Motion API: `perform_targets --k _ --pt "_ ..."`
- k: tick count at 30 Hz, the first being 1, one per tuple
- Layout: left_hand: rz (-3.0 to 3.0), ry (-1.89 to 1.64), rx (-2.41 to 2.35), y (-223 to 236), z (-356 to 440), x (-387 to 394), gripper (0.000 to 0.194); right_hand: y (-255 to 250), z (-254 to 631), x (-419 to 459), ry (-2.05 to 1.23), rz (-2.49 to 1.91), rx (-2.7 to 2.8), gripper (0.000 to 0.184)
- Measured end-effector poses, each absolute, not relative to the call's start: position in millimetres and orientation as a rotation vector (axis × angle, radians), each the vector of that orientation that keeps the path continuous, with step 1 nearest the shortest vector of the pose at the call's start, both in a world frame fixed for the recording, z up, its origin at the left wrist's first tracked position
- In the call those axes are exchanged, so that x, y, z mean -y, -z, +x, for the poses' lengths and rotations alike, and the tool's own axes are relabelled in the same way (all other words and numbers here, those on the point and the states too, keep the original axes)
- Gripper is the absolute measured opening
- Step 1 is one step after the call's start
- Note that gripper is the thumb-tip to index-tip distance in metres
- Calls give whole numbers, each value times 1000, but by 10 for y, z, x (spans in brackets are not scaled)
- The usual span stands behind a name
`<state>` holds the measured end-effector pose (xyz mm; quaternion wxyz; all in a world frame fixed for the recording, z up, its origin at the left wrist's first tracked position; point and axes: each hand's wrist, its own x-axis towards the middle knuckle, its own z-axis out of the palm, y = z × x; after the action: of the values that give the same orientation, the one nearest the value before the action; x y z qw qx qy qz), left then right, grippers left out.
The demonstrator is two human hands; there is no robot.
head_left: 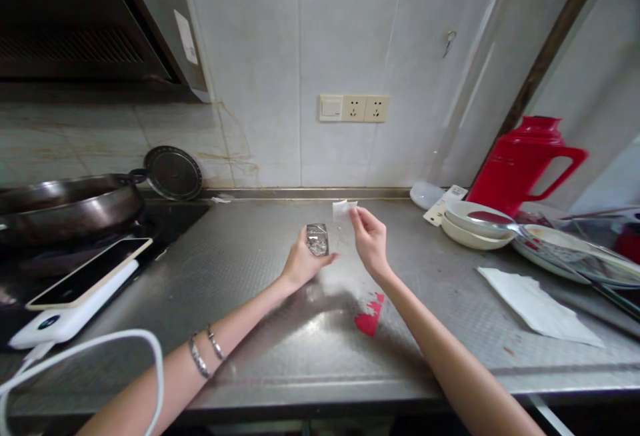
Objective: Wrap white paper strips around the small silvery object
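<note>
Above the metal counter (250,249), my left hand (303,259) grips a small dark rectangular item with a shiny, see-through surface (317,240); I cannot make out exactly what it is. My right hand (370,236) is closed in a pinch on a small whitish piece of paper or film (343,211). The two held things are close together but apart. Below my hands, near my right forearm, a flat red cut-out with a jagged edge (369,317) lies on the counter.
Left, a large pan (70,206) sits on the black stove, with a phone (93,273) on a white power bank (75,306) and a looping white cable (125,334) nearby. Right are stacked bowls (475,235), a red thermos (523,169) and a white napkin (537,306).
</note>
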<state>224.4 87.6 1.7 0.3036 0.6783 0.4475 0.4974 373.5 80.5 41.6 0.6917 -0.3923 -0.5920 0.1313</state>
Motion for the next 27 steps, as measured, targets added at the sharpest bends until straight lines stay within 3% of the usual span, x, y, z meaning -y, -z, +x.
perform_targets --k 12,23,27 --pt "1908 -1257 -1200 -61 2268 -818 64 -244 3631 -816 -113 -751 1736 26" --pt "1766 -1263 -1149 -72 2203 -954 50 -305 3605 -680 -170 -682 1722 26" --pt "1777 -1242 -1168 -26 2162 -992 54 -321 3627 -684 -199 -824 1573 31"
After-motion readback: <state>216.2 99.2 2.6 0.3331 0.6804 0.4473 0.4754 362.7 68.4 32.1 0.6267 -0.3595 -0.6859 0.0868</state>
